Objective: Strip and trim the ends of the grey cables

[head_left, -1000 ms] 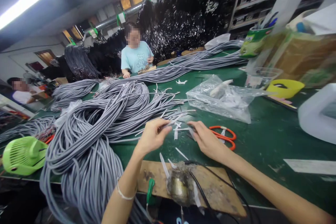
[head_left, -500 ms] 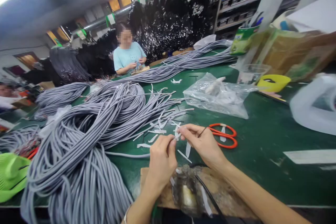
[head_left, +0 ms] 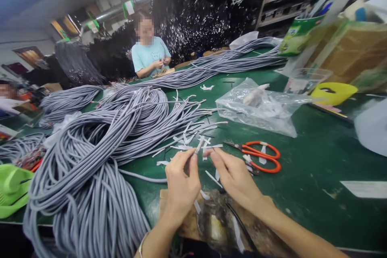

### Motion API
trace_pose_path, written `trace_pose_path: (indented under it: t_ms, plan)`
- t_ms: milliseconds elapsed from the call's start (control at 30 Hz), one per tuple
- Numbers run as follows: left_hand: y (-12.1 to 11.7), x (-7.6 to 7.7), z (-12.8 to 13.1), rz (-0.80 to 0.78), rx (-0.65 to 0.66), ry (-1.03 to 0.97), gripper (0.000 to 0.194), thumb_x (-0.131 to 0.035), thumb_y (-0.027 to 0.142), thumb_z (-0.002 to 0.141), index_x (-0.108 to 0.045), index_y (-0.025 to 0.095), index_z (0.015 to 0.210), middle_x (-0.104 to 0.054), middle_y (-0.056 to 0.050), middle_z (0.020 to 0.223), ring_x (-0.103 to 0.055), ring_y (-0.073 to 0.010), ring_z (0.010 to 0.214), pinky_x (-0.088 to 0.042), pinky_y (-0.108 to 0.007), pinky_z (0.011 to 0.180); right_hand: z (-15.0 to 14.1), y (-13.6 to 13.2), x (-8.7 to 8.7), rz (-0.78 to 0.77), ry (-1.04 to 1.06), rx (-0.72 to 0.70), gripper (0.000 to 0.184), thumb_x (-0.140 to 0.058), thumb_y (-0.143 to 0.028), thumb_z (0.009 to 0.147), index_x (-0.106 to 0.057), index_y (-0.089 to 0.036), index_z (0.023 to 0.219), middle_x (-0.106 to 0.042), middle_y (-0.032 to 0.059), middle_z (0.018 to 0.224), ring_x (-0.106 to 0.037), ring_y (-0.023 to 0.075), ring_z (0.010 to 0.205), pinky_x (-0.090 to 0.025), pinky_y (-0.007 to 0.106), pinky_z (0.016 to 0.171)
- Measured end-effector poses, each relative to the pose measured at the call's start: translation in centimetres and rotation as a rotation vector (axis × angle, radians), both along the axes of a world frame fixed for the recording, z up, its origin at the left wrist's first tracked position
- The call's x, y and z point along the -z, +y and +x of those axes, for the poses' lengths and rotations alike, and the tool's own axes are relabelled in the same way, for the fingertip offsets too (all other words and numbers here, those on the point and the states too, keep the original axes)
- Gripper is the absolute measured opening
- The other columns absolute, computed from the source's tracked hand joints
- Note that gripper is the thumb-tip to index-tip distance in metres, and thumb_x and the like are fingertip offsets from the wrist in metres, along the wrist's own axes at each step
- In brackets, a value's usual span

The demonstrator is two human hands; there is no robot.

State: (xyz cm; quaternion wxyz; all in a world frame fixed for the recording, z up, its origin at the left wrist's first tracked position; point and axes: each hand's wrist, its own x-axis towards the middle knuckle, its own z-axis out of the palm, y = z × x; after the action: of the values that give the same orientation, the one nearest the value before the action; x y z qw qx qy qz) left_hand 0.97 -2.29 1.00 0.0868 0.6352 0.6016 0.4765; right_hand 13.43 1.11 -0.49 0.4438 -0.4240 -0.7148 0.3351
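Note:
My left hand [head_left: 183, 177] is closed in a pinch, with a slim whitish cable end [head_left: 198, 145] sticking up between thumb and forefinger. A grey cable [head_left: 143, 178] runs from the pile to behind this hand. Close beside it, my right hand [head_left: 236, 173] has its fingers curled together; the fingertips are blurred, and what they hold cannot be made out. White strips [head_left: 183, 147] lie scattered around and beyond the fingertips. Orange-handled scissors [head_left: 263, 155] rest on the green table just right of my right hand, with a small dark tool partly under them.
Bundles of grey cable [head_left: 99, 161] cover the left side. A clear plastic bag [head_left: 260, 109], a yellow container [head_left: 335, 92] and a green can [head_left: 302, 34] stand towards the right. Below my hands is a worn wooden board [head_left: 187, 225]. Another person [head_left: 151, 56] sits across the table.
The view has shifted slightly. My right fingertips have moved a little away from the left ones, and the whitish end in my left hand shows more clearly. The scissors' blades are now uncovered.

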Motion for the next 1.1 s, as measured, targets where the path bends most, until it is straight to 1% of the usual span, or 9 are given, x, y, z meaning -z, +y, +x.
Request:
trace_pose_path:
  t_ms: [67, 133, 367, 533, 667, 867, 1100]
  plan:
    - [-0.03, 0.06, -0.04, -0.003, -0.004, -0.014, 0.019, -0.047, 0.017, 0.084, -0.065, 0.016, 0.090, -0.068, -0.006, 0.078, -0.062, -0.0139, 0.066, -0.048, -0.023, 0.058, -0.08, -0.33, 0.11, 0.041, -0.097, -0.079, 0.036, -0.031, -0.035, 0.090, -0.049, -0.020, 0.062, -0.051, -0.0010, 0.052, -0.043, 0.0109, 0.045, -0.033, 0.022, 0.047]
    - [-0.11, 0.17, -0.03, -0.008, -0.003, -0.009, 0.019, -0.047, 0.017, 0.084, -0.065, 0.016, 0.090, -0.068, -0.006, 0.078, -0.061, -0.0136, 0.066, -0.048, -0.022, 0.057, -0.20, -0.48, 0.20, 0.047, -0.149, -0.117, 0.037, -0.032, -0.034, 0.089, -0.044, -0.020, 0.057, -0.048, -0.0020, 0.049, -0.042, 0.0102, 0.043, -0.031, 0.022, 0.046]
    - [-0.27, 0.28, 0.05, -0.008, 0.005, 0.041, 0.018, -0.047, 0.017, 0.085, -0.064, 0.016, 0.091, -0.067, -0.005, 0.078, -0.060, -0.0130, 0.065, -0.047, -0.023, 0.058, -0.22, -0.47, -0.09, -0.009, -0.151, -0.122, 0.038, -0.031, -0.033, 0.088, -0.039, -0.019, 0.054, -0.042, -0.0035, 0.045, -0.036, 0.0088, 0.042, -0.028, 0.022, 0.044]
    - [-0.26, 0.31, 0.10, -0.032, 0.051, 0.049, 0.019, -0.047, 0.017, 0.084, -0.065, 0.016, 0.090, -0.068, -0.005, 0.077, -0.061, -0.0132, 0.065, -0.049, -0.023, 0.059, -0.16, -0.56, -0.26, -0.012, -0.121, -0.110, 0.039, -0.032, -0.034, 0.088, -0.037, -0.019, 0.052, -0.040, -0.0038, 0.045, -0.033, 0.0083, 0.043, -0.027, 0.022, 0.043]
    - [-0.31, 0.32, 0.11, -0.030, 0.014, 0.038, 0.018, -0.048, 0.019, 0.084, -0.065, 0.016, 0.090, -0.067, -0.005, 0.074, -0.060, -0.0125, 0.061, -0.048, -0.023, 0.057, -0.16, -0.51, -0.33, -0.047, -0.130, -0.139, 0.040, -0.030, -0.035, 0.087, -0.037, -0.019, 0.052, -0.040, -0.0034, 0.045, -0.033, 0.0082, 0.044, -0.027, 0.022, 0.044]
    - [-0.32, 0.37, 0.11, -0.027, 0.026, 0.034, 0.019, -0.048, 0.018, 0.084, -0.065, 0.016, 0.090, -0.067, -0.005, 0.076, -0.060, -0.0124, 0.064, -0.048, -0.022, 0.060, -0.07, -0.52, -0.37, -0.103, -0.118, -0.155, 0.039, -0.030, -0.035, 0.086, -0.037, -0.018, 0.052, -0.038, -0.0032, 0.047, -0.029, 0.0086, 0.047, -0.026, 0.022, 0.044]
    - [-0.24, 0.54, 0.07, -0.028, 0.017, 0.021, 0.018, -0.049, 0.019, 0.084, -0.065, 0.016, 0.090, -0.067, -0.004, 0.075, -0.060, -0.0127, 0.064, -0.048, -0.023, 0.060, 0.00, -0.48, -0.36, -0.162, -0.118, -0.179, 0.039, -0.029, -0.037, 0.086, -0.036, -0.018, 0.053, -0.035, -0.0030, 0.049, -0.029, 0.0091, 0.049, -0.027, 0.022, 0.046]
